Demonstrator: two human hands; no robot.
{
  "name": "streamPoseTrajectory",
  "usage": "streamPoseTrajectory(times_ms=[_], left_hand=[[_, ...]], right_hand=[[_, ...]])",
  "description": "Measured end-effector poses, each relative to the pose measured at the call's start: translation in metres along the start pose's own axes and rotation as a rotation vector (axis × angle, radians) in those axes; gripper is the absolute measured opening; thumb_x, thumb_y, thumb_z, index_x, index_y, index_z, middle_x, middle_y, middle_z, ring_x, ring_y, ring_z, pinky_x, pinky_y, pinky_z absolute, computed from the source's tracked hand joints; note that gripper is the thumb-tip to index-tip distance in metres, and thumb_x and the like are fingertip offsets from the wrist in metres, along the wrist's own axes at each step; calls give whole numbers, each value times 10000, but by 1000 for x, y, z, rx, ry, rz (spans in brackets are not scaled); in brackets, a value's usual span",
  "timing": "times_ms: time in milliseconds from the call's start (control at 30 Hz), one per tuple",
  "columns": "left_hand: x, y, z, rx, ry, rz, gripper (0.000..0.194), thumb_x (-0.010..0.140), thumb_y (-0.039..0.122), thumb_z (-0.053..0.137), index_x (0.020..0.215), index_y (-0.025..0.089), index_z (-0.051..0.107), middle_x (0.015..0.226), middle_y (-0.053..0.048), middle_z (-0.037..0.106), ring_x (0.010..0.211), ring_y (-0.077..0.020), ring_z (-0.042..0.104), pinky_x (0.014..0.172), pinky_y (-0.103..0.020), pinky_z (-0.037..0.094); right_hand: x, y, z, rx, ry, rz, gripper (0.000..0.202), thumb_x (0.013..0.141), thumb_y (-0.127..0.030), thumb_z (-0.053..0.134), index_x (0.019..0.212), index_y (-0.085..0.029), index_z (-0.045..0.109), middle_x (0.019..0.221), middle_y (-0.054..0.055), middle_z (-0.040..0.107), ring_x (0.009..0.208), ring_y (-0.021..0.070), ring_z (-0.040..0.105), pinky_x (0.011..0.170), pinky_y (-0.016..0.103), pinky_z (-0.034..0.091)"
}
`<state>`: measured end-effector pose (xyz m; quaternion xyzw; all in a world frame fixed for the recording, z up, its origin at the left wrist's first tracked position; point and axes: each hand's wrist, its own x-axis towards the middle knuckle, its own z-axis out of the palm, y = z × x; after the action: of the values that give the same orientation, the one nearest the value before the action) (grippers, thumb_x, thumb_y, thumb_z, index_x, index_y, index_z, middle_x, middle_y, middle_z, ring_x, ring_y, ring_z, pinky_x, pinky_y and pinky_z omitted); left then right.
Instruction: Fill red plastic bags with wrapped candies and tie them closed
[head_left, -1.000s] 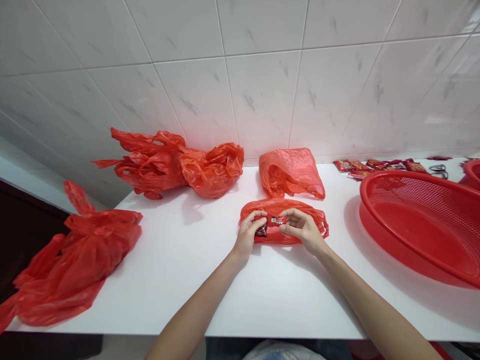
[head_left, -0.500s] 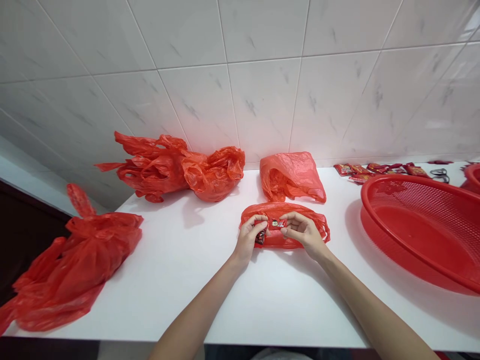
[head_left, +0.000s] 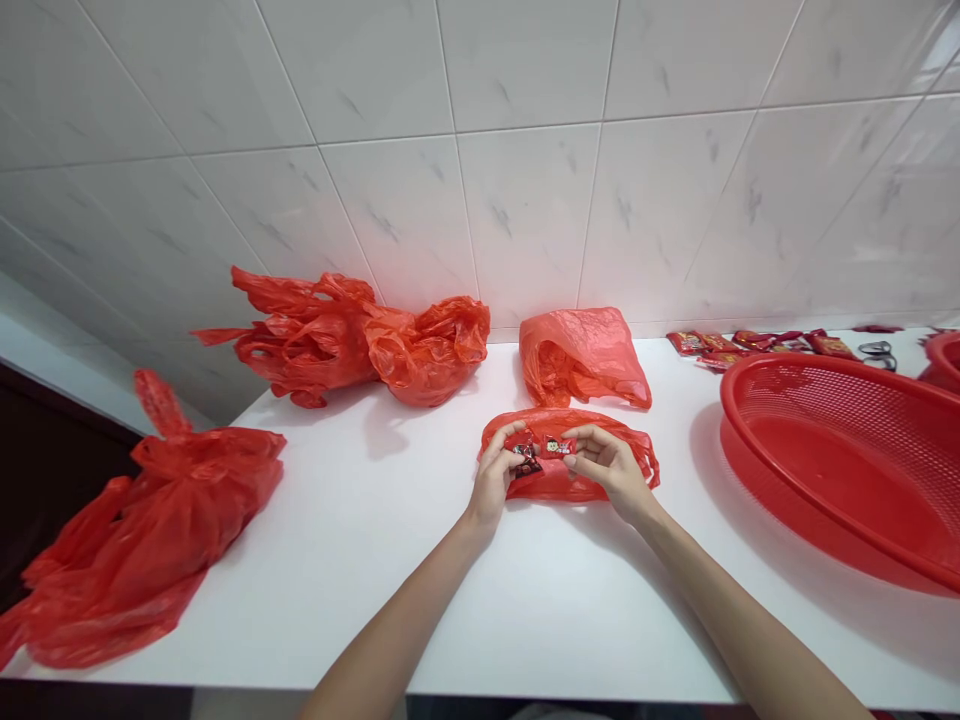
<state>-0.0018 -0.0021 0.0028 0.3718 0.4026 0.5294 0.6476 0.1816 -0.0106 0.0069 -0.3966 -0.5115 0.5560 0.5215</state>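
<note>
Both hands (head_left: 618, 472) narrowly pinched; packets (head_left: 556, 447) between fingertips (head_left: 571, 461)

Basket (head_left: 832, 462) right of plastic bags (head_left: 555, 486)

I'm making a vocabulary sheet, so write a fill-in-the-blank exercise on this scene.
The small packet in the right hand is coloured ____.
The dark packet is nearer the ____ hand.
The large basket stands to the ____ of the right hand.
The wall is covered with ____.

Missing words: red; left; right; tiles.
</note>
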Motion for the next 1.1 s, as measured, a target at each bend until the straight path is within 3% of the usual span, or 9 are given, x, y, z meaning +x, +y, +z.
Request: streamPoseTrajectory(times_ms=[133,467,800,867,1000,1100], left_hand=[[1,-2,0,18,12,-16,564,592,163,655,1152,223,625,836,12,715,857,-176,676,831,-288,516],[-2,-1,0,57,-56,59,617,640,264,832,1195,224,567,957,-34,753,947,-209,706,955,-372,513],[-5,-1,0,114,-105,93,611,670,289,848,1215,212,581,976,-56,766,941,-217,720,946,-380,528],[-5,-1,0,113,-108,92,584,661,290,856,1182,207,605,982,-57,767,939,-218,721,944,-378,530],[-4,-2,1,100,-98,96,515,653,289,863,1112,201,645,1015,-65,770,973,-228,719,968,-387,521],[-4,-2,2,88,-113,93,500,662,292,861,1107,202,653,1036,-70,769,1002,-238,715,985,-396,512]], right_hand=[[0,-2,0,-16,31,-16,354,709,-436,824,950,-225,673,774,10,659,613,149,585,648,335,538],[4,2,-4,-56,125,-74,355,718,-425,808,982,-245,651,820,0,639,581,138,558,635,336,517],[4,3,-4,-28,130,-54,371,706,-451,826,952,-238,648,811,13,680,598,154,582,643,340,528],[4,4,-5,-49,127,-68,367,717,-453,818,966,-239,654,848,24,697,679,183,631,693,356,546],[4,7,-5,-230,161,-152,346,751,-452,791,1002,-238,688,1066,72,721,1037,271,658,971,450,499],[2,5,-3,-320,158,-170,297,778,-463,765,949,-230,699,1029,72,727,1030,272,660,975,444,491]])
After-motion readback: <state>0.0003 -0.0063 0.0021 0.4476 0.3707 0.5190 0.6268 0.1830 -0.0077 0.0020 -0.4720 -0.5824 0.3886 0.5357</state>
